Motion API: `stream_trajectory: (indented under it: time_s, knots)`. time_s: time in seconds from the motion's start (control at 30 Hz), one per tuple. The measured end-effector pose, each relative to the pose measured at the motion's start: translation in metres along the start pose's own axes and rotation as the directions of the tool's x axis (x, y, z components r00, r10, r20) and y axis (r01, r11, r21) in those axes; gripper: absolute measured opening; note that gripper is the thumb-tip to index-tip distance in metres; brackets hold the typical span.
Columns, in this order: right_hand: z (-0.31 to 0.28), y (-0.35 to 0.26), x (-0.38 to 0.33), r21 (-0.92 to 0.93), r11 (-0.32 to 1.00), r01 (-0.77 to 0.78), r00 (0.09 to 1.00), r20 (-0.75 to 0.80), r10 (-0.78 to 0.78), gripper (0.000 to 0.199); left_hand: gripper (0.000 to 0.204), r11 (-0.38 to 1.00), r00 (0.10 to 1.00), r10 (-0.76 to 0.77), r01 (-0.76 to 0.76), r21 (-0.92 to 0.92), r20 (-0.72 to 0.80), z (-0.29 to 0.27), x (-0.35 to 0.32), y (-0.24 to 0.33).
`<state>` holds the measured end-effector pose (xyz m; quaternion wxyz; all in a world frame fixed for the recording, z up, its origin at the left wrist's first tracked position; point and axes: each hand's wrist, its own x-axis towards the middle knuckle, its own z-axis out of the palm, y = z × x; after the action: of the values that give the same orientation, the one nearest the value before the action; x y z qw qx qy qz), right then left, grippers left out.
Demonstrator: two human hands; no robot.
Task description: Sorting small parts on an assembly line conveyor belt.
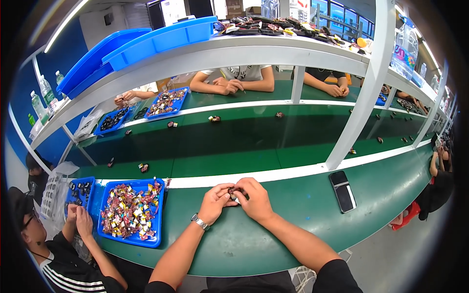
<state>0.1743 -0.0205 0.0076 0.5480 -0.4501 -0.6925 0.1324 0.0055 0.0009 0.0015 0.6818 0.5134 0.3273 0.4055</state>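
Both hands, left hand [215, 201] and right hand [254, 198], pinch one small dark part [233, 190], seemingly; blue tray [159, 222] nearby.

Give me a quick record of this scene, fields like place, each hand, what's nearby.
place: green workbench beside a conveyor belt
left hand: pinching a small dark part, wristwatch on the wrist
right hand: gripping the same part
to the left: blue tray full of small mixed-colour parts
to the right: black phone lying flat
others: person at lower left, more across the belt
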Motion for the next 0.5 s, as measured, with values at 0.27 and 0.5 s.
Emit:
stream_trajectory:
  time_s: [0.27,0.5]
  knots:
    - [0.005,0.017,0.002,0.266,0.921,-0.284,0.958,0.107,0.265,0.023,0.032,0.999,0.999,0.045,-0.045,0.005,-0.006,-0.005,0.000,-0.004]
    - [-0.041,0.070,0.029,0.130,0.846,-0.517,0.824,-0.190,0.533,0.022,0.011,0.797,0.898,0.402,-0.248,0.551,-0.177,-0.002,0.001,-0.003]
